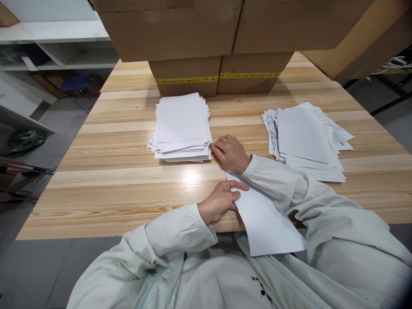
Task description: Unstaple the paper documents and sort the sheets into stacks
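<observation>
A white sheet of paper (267, 219) slants across the table's front edge, its lower end hanging toward my lap. My left hand (223, 198) grips its left edge, thumb and index finger on top and the other fingers underneath. Farther up, my right hand (231, 152) rests with curled fingers just above the sheet's far end. Its fingertips are beside the right edge of a stack of papers (183, 120); whether they touch it, or pinch anything, I cannot make out. My right forearm covers part of the sheet's right side.
A second, fanned-out pile of papers (302, 133), some printed, lies on the right of the wooden table (112, 184). Large cardboard boxes (186, 73) with yellow tape are stacked at the back. A blue stool (76, 83) and white shelves (64, 32) stand to the left.
</observation>
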`<state>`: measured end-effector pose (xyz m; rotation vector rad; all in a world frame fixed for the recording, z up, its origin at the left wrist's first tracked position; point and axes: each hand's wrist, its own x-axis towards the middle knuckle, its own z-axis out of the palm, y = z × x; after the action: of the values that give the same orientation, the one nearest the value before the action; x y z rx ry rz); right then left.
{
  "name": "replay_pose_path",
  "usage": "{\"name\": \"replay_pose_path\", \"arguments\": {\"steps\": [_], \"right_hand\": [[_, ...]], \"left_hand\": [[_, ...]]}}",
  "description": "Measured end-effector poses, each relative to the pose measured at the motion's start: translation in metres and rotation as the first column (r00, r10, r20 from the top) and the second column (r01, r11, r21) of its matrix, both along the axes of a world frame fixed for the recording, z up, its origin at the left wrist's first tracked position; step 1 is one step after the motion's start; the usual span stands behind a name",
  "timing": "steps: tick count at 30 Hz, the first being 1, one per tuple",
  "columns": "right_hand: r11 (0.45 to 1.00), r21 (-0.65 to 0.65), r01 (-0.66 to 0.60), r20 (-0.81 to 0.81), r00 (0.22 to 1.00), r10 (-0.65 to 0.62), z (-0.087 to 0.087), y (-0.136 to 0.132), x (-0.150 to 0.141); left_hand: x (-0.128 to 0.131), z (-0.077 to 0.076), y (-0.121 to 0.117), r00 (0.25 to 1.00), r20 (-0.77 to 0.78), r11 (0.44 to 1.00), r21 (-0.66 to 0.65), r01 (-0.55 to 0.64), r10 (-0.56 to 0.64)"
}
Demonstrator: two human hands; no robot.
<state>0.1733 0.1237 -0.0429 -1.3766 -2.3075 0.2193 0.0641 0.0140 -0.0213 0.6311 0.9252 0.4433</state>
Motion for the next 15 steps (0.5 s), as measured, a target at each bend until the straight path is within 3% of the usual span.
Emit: {"name": "replay_pose_path", "arguments": {"steps": [5, 9, 12, 14, 15], "right_hand": [[0.999, -0.04, 0.009, -0.09, 0.996, -0.012, 0.007, 0.014, -0.004], [1.0, 0.012, -0.008, -0.208, 0.978, 0.01, 0.032, 0.009, 0.022], [0.996, -0.018, 0.087, -0.245, 0.965, -0.089, 0.053, -0.024, 0.064], [0.963, -0.101, 0.25, -0.255, 0.929, -0.268, 0.06, -0.061, 0.096], [0.919, -0.182, 0.351, -0.255, 0.885, -0.389, 0.059, -0.083, 0.11]], "left_hand": [[-0.003, 0.0, 0.003, 1.0, 0.002, 1.0, 0.014, -0.021, 0.021], [-0.006, 0.0, 0.003, 1.0, 0.025, 0.999, 0.039, 0.017, -0.018], [-0.007, 0.0, 0.002, 0.995, 0.064, 0.996, 0.049, 0.075, -0.079], [-0.007, -0.001, 0.0, 0.984, 0.098, 0.987, 0.07, 0.143, -0.15], [-0.007, -0.001, -0.001, 0.976, 0.109, 0.979, 0.094, 0.18, -0.189]]}}
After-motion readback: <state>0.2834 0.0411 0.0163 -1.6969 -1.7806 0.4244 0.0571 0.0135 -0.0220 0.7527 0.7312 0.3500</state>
